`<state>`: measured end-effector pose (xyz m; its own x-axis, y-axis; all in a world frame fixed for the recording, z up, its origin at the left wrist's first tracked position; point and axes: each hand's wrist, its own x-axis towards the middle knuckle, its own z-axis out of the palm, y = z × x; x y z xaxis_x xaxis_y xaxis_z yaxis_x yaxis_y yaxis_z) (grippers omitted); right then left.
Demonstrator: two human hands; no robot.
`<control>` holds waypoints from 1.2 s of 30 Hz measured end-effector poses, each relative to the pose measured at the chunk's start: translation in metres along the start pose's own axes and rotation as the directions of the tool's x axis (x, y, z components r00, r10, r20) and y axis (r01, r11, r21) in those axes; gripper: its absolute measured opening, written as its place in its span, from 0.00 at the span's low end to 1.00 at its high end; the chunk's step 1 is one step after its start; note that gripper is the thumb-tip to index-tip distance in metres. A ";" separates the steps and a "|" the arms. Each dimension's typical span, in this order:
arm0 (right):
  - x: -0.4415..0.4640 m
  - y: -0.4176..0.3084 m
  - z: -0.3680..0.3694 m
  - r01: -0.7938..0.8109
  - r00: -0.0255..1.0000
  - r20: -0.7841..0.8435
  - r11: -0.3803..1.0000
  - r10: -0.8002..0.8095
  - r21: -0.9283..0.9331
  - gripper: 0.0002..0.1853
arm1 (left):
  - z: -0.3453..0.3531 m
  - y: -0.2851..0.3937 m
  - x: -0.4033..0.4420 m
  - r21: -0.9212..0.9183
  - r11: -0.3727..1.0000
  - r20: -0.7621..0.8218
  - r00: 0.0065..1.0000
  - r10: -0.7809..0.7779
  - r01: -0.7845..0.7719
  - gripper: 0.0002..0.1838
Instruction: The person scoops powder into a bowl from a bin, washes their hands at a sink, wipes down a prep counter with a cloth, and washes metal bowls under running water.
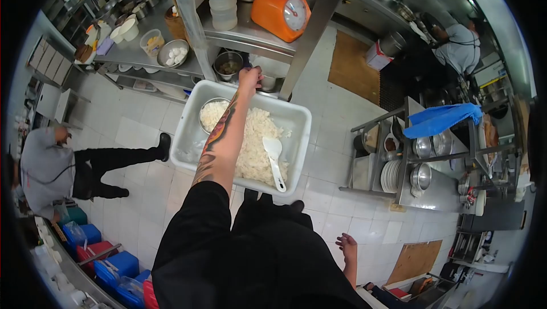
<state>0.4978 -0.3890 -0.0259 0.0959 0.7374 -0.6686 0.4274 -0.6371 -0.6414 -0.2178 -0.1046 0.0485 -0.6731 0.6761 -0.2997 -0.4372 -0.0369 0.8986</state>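
My left hand [250,78] reaches over the far edge of a white tub [305,138], its fingers curled together beside a metal container on the low shelf; what they hold, if anything, is hidden. Cooked rice [256,158] lies in the tub, with a white paddle [273,155] resting on it. A round bowl of rice [213,114] stands in the tub's left part, close to my forearm. Down at my right side, my right hand [346,246] hangs over the floor, empty, with its fingers apart. A pot with dark contents [228,65] sits just left of my left hand.
An orange scale [282,15] stands on the steel shelf ahead. One person [48,163] stands at the left, another [460,47] works at the far right. A rack [407,161] with plates and bowls is on the right; blue and red bins [117,266] are at lower left.
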 end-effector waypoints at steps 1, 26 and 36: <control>-0.006 -0.013 0.002 0.022 1.000 0.008 0.999 -0.022 -0.033 0.20 | -0.002 0.005 -0.003 -0.001 1.000 0.003 1.000 -0.002 0.002 0.10; 0.137 -0.066 0.104 0.232 0.894 0.448 0.856 -0.001 -0.461 0.17 | -0.327 -0.011 -0.355 -0.408 0.906 -0.376 0.925 -0.052 -0.115 0.11; 0.226 -0.153 0.375 0.887 0.456 0.890 0.080 0.005 -0.455 0.14 | -0.521 -0.078 -0.554 -0.341 0.843 -0.873 0.472 -0.121 -0.415 0.15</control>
<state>0.1173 -0.2089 -0.2194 -0.7540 0.1333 -0.6432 0.5284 0.7048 -0.4733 -0.1212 -0.8599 -0.0226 -0.7858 -0.3189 -0.5299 -0.2929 -0.5627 0.7730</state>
